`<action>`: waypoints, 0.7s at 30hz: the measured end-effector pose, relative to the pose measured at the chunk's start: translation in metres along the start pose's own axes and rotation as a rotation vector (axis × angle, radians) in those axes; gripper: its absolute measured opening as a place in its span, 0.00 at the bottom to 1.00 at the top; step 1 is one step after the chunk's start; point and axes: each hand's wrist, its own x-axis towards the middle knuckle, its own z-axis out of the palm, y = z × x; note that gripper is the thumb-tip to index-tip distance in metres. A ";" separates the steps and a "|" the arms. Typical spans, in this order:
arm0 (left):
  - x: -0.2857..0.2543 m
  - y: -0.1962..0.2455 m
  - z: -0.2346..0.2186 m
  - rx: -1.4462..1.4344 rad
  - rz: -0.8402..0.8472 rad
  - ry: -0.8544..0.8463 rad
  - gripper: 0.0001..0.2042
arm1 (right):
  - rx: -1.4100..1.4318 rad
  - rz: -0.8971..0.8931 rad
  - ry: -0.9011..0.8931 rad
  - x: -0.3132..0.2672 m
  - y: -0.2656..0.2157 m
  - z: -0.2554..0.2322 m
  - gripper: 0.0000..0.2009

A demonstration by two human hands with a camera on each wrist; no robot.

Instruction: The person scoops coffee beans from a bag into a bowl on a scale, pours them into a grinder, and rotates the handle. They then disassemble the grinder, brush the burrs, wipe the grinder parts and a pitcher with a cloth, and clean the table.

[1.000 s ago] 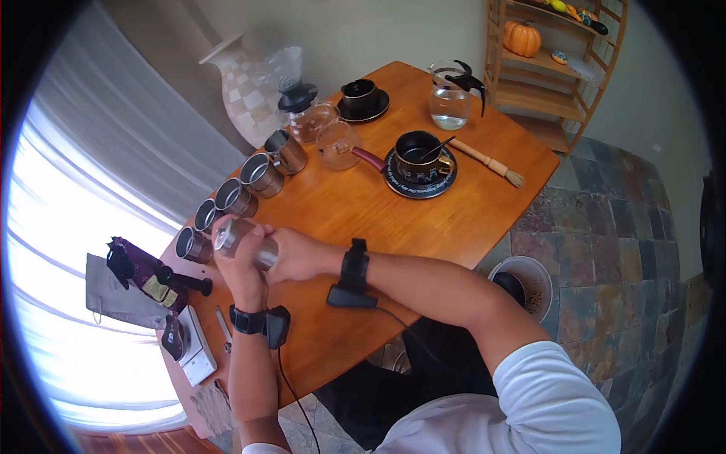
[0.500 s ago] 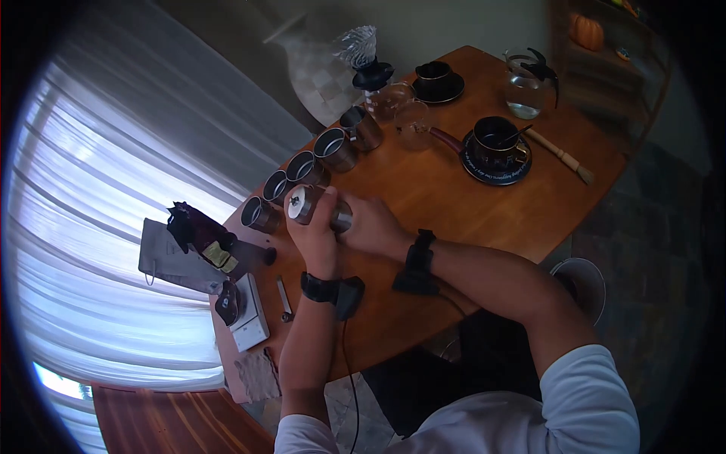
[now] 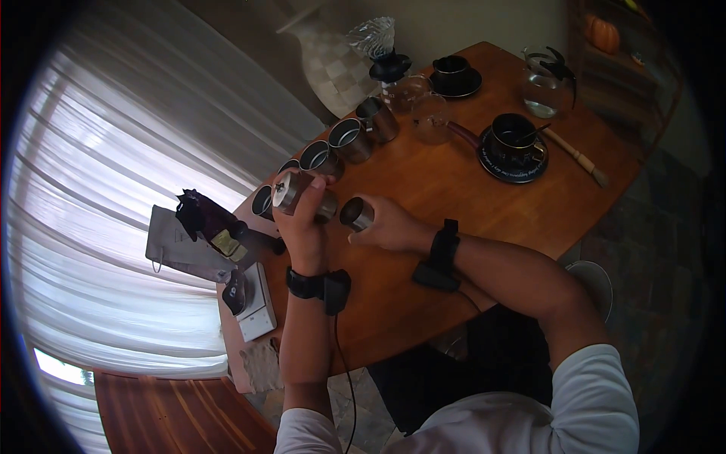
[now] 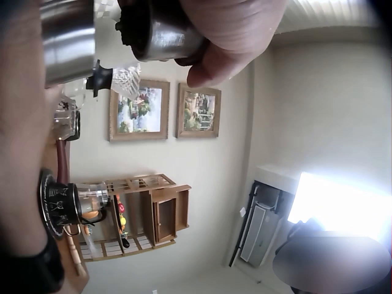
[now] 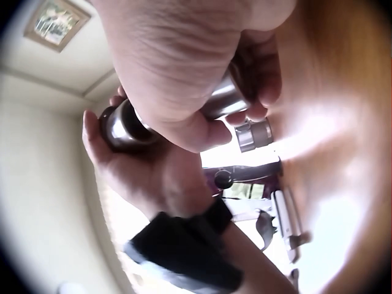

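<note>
My left hand grips the body of a manual coffee grinder, a metal cylinder with a pale top and a small central stub. In the left wrist view, the grinder's other end is dark and jagged. A short distance to the right, my right hand holds a small metal grounds cup, fingers and thumb wrapped round it. A gap separates cup and grinder body. Behind the left hand, several steel cups stand in a row, one partly hidden by the grinder.
A black cup on a saucer, a wooden brush and a water jug are at the right. A glass dripper stands at the back. To the left are a dark coffee bag and a white scale.
Both hands were together on the joined grinder; the right hand has now drawn away to the right with the grounds cup. The head view has swung left and the picture has darkened.
</note>
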 end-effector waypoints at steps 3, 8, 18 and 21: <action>0.003 0.011 -0.009 -0.078 0.105 -0.008 0.12 | 0.030 0.028 -0.009 0.001 -0.003 -0.002 0.17; -0.001 0.015 -0.005 -0.120 0.088 0.000 0.13 | -0.058 0.031 -0.049 -0.001 -0.005 0.000 0.18; 0.001 -0.014 -0.002 -0.242 -0.019 -0.008 0.15 | -0.102 0.017 -0.039 -0.002 -0.011 0.001 0.24; -0.007 -0.018 0.003 -0.144 -0.038 -0.033 0.18 | -0.115 0.017 -0.037 -0.006 -0.011 0.004 0.25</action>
